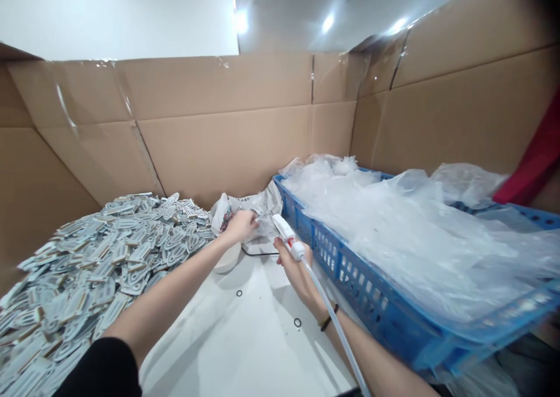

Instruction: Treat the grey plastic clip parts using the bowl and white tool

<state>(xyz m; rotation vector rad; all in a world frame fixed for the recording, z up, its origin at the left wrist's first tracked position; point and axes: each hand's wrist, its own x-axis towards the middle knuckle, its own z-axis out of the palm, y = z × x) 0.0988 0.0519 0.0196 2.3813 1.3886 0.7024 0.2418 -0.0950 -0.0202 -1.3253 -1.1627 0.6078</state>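
My left hand [241, 225] reaches to the far end of the white table, its fingers curled at a crumpled plastic bag [270, 199] with printing on it. Whatever lies between those fingers is hidden. Small coloured bits show beside the hand. In my right hand [298, 264] is a white handheld tool [285, 231] with a red part and a white tube or cord [326, 300] trailing toward me. The tool's tip points at the bag, close to my left hand. Under my left wrist sits a pale round object [228, 259], partly covered.
A large heap of grey-white flat looped pieces [131, 239] covers the left side. At right stands a blue plastic basket [341, 268] full of clear plastic bags [406, 233]. Two small black rings [239, 293] lie on the white tabletop [227, 338]. Cardboard walls [245, 134] surround everything.
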